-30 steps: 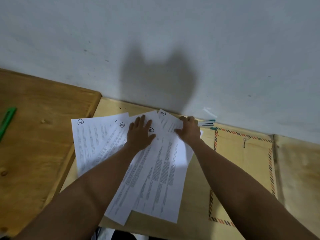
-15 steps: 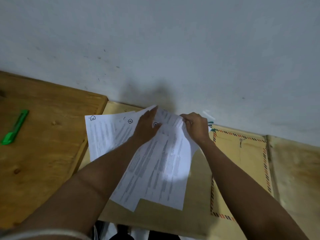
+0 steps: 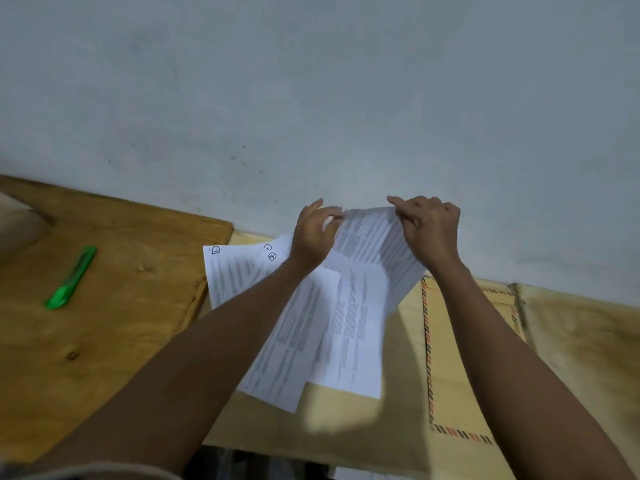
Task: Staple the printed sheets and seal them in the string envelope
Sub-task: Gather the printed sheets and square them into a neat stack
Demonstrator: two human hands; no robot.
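Your left hand (image 3: 313,239) and right hand (image 3: 429,230) pinching far edge of printed sheets (image 3: 360,306), lifting it off pale table (image 3: 346,420). More numbered pages (image 3: 239,271) lying fanned beneath left forearm. String envelope (image 3: 450,341) lying flat at right, your right arm covering part. Green cutter (image 3: 71,278) resting well apart on darker wooden board (image 3: 121,323). Grey wall (image 3: 311,98) standing close behind.
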